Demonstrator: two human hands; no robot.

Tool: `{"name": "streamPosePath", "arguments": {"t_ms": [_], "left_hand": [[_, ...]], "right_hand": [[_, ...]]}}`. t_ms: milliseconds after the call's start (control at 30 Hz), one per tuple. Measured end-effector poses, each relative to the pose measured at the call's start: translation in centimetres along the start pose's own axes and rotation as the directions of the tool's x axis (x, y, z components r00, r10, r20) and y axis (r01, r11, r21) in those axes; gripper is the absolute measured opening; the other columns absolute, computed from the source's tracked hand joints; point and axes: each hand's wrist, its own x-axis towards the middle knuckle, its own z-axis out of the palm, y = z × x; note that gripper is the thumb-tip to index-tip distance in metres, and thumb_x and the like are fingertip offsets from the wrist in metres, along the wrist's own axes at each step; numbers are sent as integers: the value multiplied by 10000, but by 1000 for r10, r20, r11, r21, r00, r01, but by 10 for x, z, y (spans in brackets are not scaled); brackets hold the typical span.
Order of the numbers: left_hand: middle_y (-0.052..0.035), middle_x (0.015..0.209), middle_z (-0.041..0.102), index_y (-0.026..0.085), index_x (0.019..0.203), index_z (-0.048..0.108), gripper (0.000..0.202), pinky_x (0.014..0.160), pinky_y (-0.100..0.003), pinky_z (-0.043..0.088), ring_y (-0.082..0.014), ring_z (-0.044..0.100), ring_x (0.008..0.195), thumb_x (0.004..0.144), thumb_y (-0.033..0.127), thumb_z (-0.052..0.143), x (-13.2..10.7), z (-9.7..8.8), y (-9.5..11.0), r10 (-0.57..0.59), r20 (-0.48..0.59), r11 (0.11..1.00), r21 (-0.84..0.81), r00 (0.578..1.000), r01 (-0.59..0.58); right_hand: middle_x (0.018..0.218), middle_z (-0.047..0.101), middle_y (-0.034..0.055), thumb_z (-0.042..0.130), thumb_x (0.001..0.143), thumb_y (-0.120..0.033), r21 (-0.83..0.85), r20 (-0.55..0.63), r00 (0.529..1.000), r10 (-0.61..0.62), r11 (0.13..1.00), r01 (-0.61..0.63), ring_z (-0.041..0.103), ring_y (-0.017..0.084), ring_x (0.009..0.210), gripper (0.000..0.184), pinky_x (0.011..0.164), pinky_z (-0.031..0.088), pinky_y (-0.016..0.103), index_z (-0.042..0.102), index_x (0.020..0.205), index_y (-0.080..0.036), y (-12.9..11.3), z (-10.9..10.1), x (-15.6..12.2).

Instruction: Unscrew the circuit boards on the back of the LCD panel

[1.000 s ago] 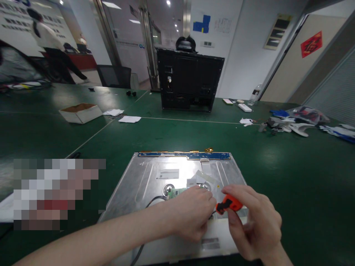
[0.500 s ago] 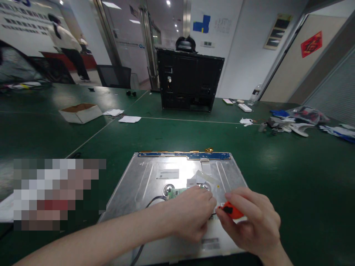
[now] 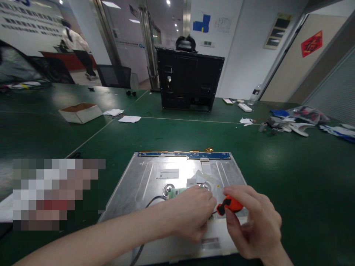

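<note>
A silvery metal display panel [image 3: 145, 171] lies back-up on the table before me, with a narrow blue circuit board [image 3: 177, 155] along its far edge. My right hand [image 3: 257, 220] grips an orange-and-black screwdriver [image 3: 234, 204] between thumb and fingers. Its thin shaft points left, low over the panel, and the tip is hidden behind my left hand [image 3: 194, 210]. That hand is curled with its fingers pressed down over a green circuit board [image 3: 175, 192]; what they hold cannot be seen. From the board's left end a dark cable [image 3: 155, 199] curves toward me.
A black monitor casing [image 3: 191, 81] stands upright at the far side. An open cardboard box [image 3: 82, 114] and white papers [image 3: 129, 119] sit to the left. Gloves, a plastic bag [image 3: 310, 114] and a water bottle [image 3: 254, 95] are at the right. Someone walks in the background.
My right thumb and fingers have shifted on the screwdriver, and its handle looks turned. My left hand stays put. The person in the background has moved right.
</note>
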Motion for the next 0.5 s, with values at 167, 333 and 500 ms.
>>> {"name": "streamPosePath", "arguments": {"t_ms": [167,333,500], "left_hand": [[-104,867,690,143,854,641,126,705,-358,534,-259,647,797,753,209,677,0,0,1,4,22,1000,-4,1000,-4],[-87,841,679,157,871,638,158,696,-357,533,-261,646,788,721,184,679,-1,1,0,8,-3,1000,-29,1000,-8],[-89,846,683,154,821,626,107,691,-344,537,-250,644,779,729,177,676,-1,0,0,-10,13,999,-38,1000,11]], "right_hand": [[726,683,2,611,862,-157,-71,-64,998,-25,997,21,660,131,593,150,488,515,221,594,1010,-176,-1,4,2],[626,638,-37,622,907,-244,-114,-38,999,-36,993,32,607,118,497,101,428,462,224,586,988,-196,-1,5,4],[880,740,64,518,886,-197,-45,-7,1000,-18,999,18,724,178,757,256,587,581,261,592,1124,-137,0,1,-1]]}}
